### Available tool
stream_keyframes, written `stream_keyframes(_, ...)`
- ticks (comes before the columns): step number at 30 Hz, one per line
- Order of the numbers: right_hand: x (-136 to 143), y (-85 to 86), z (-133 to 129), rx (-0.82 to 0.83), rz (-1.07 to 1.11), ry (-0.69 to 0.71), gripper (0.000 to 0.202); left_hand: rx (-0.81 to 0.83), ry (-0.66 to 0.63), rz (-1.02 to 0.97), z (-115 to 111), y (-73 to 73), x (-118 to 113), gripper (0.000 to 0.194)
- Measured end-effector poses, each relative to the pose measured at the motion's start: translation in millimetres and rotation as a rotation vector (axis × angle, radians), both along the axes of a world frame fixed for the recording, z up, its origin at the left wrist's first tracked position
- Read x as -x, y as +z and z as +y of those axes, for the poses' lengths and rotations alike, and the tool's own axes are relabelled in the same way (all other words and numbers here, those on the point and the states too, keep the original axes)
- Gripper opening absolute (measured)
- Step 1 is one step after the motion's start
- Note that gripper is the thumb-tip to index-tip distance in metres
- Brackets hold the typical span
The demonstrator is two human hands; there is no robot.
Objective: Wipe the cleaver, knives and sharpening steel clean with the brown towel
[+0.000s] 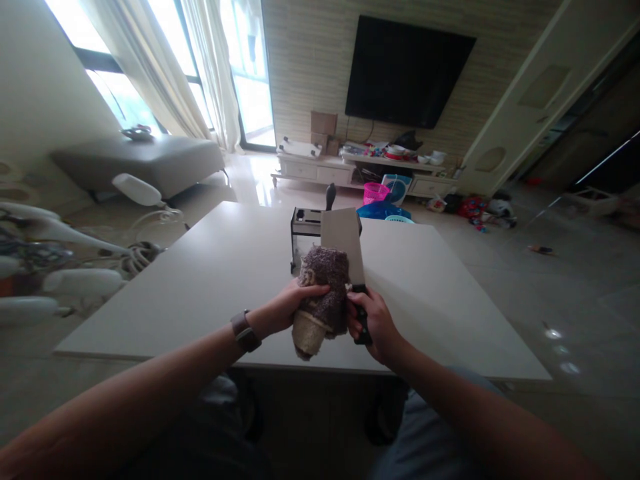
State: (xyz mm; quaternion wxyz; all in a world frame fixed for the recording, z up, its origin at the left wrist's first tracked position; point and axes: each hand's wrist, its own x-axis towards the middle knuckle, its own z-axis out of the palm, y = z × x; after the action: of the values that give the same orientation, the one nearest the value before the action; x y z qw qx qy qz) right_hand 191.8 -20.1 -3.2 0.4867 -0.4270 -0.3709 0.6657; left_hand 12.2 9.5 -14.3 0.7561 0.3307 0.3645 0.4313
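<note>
Head view: one purple-brown cloth (pixel 327 277), over the tabletop (pixel 235 280) at six o'clock, in left hand's (pixel 284 307) closed grip; one cleaver (pixel 344 230), toward twelve, handle (pixel 363 333) wrapped by right hand's (pixel 379 325) grip; knife rack (pixel 306 228), twelve o'clock. Risk: if bunched cloth slips, blade (pixel 354 257) may nick left hand.

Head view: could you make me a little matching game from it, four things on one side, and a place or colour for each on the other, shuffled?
Things:
1) knife
2) fluffy cloth
3) basket
4) television

Descriptions:
A) pink, beyond the table
B) black, up on the wall
C) purplish and beige, in the left hand
D) broad-bladed, in the right hand

Pairs: 1-D, 2-C, 3-A, 4-B
</note>
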Motion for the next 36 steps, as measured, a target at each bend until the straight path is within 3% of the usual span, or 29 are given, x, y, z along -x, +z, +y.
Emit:
stream_keyframes(5, -3.9, 0.8, 3.0, -0.021, 0.067, 0.004, 0.033, 0.020, -0.020, -0.076, 4.6, 1.1, 5.3, 0.034)
stream_keyframes(17, 4.8, -10.4, -2.8, 0.006, -0.056, 0.170, 0.033, 0.075, 0.206, -0.071, 6.5, 2.4, 3.6, 0.032)
stream_keyframes(25, -0.8, -14.1, -3.3, 0.003, -0.111, 0.340, 0.029, 0.066, 0.346, -0.091, 23.1, 17.4, 25.3, 0.031)
stream_keyframes(32, -0.9, -14.9, -6.8, 0.010, -0.149, 0.474, 0.030, -0.004, 0.465, -0.164, 34.9, 21.4, 48.2, 0.033)
stream_keyframes(36, -3.9, -10.2, -5.7, 0.091, -0.053, 0.544, 0.030, -0.016, 0.486, -0.185, 32.5, 26.8, 50.9, 0.039)
